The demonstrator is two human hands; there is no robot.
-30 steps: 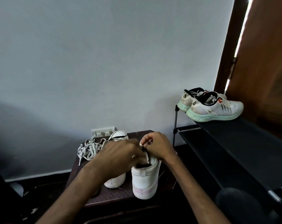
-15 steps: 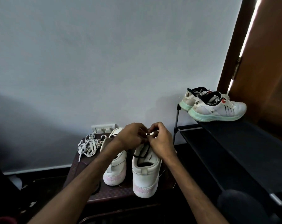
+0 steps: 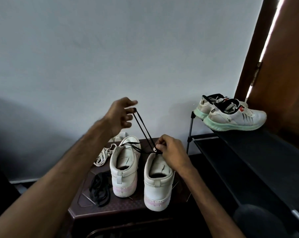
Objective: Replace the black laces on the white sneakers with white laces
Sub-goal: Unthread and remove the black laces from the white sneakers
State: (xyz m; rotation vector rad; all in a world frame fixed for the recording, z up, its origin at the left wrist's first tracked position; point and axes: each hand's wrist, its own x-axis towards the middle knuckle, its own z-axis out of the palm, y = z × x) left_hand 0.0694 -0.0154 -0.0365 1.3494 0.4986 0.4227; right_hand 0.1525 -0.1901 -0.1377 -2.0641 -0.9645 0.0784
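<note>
A: Left hand has risen, pinching the black lace taut.
B: Right hand clamps the right sneaker steady on the stool. White laces wait far left.

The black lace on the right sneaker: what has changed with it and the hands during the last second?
The left hand rose up and away, drawing a loop of the black lace out of the right sneaker. The right hand stayed at that sneaker's tongue, pinching the lace there. The left sneaker, white laces and loose black lace lie unmoved.
</note>
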